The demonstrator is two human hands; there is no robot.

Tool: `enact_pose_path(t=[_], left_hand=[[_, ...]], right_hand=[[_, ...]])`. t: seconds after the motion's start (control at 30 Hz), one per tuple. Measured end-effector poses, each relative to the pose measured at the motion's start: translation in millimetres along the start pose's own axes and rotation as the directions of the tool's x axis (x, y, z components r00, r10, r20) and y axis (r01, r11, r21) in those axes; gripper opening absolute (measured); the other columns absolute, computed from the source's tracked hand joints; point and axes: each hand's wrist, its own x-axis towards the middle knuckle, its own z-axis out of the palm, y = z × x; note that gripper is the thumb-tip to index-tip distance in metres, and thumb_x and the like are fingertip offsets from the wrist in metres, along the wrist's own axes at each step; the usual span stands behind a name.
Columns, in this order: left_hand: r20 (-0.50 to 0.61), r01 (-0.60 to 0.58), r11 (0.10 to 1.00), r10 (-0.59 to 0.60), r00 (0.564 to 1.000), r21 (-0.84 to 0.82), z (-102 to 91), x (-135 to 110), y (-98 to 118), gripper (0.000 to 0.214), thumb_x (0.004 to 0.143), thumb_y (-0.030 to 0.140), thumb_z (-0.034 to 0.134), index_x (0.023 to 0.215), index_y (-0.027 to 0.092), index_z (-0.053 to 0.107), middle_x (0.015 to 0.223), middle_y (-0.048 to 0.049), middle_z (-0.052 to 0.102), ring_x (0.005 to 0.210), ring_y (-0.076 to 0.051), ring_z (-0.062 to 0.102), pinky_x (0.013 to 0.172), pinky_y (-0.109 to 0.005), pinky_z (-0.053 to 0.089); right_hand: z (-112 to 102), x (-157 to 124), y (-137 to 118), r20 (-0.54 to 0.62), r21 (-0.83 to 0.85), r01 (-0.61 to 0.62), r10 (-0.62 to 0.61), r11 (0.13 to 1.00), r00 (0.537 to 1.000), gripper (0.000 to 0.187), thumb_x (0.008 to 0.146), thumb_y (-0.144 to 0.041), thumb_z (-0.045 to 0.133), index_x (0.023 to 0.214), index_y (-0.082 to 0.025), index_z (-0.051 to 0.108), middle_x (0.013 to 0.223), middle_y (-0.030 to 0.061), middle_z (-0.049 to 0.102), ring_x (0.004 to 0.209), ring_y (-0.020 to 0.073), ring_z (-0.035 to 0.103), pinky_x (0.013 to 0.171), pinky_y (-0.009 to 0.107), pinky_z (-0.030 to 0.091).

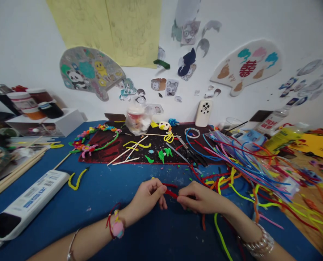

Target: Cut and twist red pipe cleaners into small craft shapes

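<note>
Above the right hand [202, 198], red double-happiness character [247, 68] on white cutout [272, 70]

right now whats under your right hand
The right hand is over the blue work surface; an orange pipe cleaner and a lime-green one run out from below it. What lies right under the palm is hidden.

Work table, blue top [96, 206]. Entered as lying directly upon it: one dark red-and-black craft mat [101, 156]; one white barcode-labelled package [31, 201]; one bent yellow pipe cleaner [77, 180]; one loose heap of multicoloured pipe cleaners [248, 170]. Small coloured crumbs are recorded as scattered across the blue surface.
</note>
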Motion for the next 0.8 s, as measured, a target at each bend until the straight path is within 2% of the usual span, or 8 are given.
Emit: enact_pose_path(t=[0.07,0.13,0.27,0.37,0.57,0.7,0.8], left_hand=[[-0.035,-0.006,1.0,0.007,0.999,0.025,-0.4,1.3,-1.7,0.031,0.082,0.042,0.05,0.066,0.016,0.044,0.043,0.0062,0.049,0.046,-0.011,0.058,0.046,-0.02,0.042],[-0.021,0.002,1.0,-0.002,1.0,0.013,-1.7,3.1,-2.9,0.031,0.082,0.043,0.05,0.067,0.016,0.044,0.044,0.0059,0.049,0.046,-0.012,0.058,0.046,-0.021,0.043],[0.02,0.035,0.998,-0.034,0.999,-0.043,-5.6,6.2,-1.8,0.032,0.082,0.044,0.05,0.069,0.015,0.045,0.048,0.0043,0.052,0.043,-0.011,0.056,0.044,-0.021,0.044],[0.056,0.051,0.996,-0.047,0.997,-0.075,-6.9,5.9,0.2,0.031,0.082,0.044,0.048,0.073,0.014,0.047,0.052,0.003,0.054,0.043,-0.01,0.055,0.045,-0.022,0.045],[0.127,0.05,0.993,-0.063,0.99,0.106,-3.9,-0.1,0.0,0.028,0.083,0.038,0.05,0.072,0.013,0.052,0.057,0.002,0.055,0.047,-0.007,0.053,0.048,-0.019,0.042],[0.131,0.046,0.988,-0.066,0.989,0.147,-4.2,-0.4,-0.6,0.03,0.085,0.04,0.045,0.073,0.014,0.051,0.058,0.0022,0.054,0.046,-0.007,0.052,0.048,-0.019,0.041],[0.127,0.045,0.982,-0.07,0.989,0.184,-5.1,-0.4,0.4,0.033,0.087,0.041,0.041,0.07,0.014,0.049,0.053,0.003,0.052,0.045,-0.007,0.05,0.046,-0.018,0.039]], right_hand=[[0.9,-0.5,-1.9,0.028,0.003,0.037,-0.037,0.999,0.999,0.043,0.092,-0.039,0.033,0.067,-0.013,0.058,0.048,-0.0037,0.047,0.04,0.0054,0.045,0.043,0.015,0.032],[1.5,-1.0,-4.3,0.021,-0.035,0.07,-0.069,0.997,0.997,0.042,0.091,-0.038,0.034,0.067,-0.013,0.058,0.05,-0.003,0.048,0.042,0.0056,0.045,0.046,0.016,0.034],[1.7,-0.9,-7.1,-0.042,-0.072,0.018,-0.021,0.997,0.999,0.039,0.092,-0.034,0.034,0.069,-0.014,0.057,0.05,-0.0031,0.049,0.044,0.0058,0.046,0.048,0.015,0.034],[2.6,-0.3,-6.3,-0.038,-0.056,0.006,-0.008,0.998,0.999,0.036,0.092,-0.033,0.034,0.073,-0.014,0.057,0.051,-0.0029,0.05,0.046,0.0064,0.048,0.05,0.015,0.036],[6.5,1.8,-3.7,-0.06,-0.092,-0.022,0.016,0.996,0.998,0.03,0.092,-0.029,0.035,0.076,-0.015,0.056,0.056,-0.0023,0.053,0.05,0.0071,0.049,0.05,0.016,0.035],[8.1,3.3,-6.0,-0.018,-0.121,0.038,-0.041,0.992,0.999,0.03,0.091,-0.025,0.036,0.068,-0.015,0.052,0.058,-0.0023,0.055,0.051,0.0066,0.048,0.051,0.016,0.034],[10.2,4.6,-7.5,-0.001,-0.131,0.036,-0.037,0.991,0.999,0.03,0.091,-0.027,0.038,0.067,-0.015,0.051,0.058,-0.0027,0.055,0.051,0.0066,0.048,0.051,0.017,0.033]])
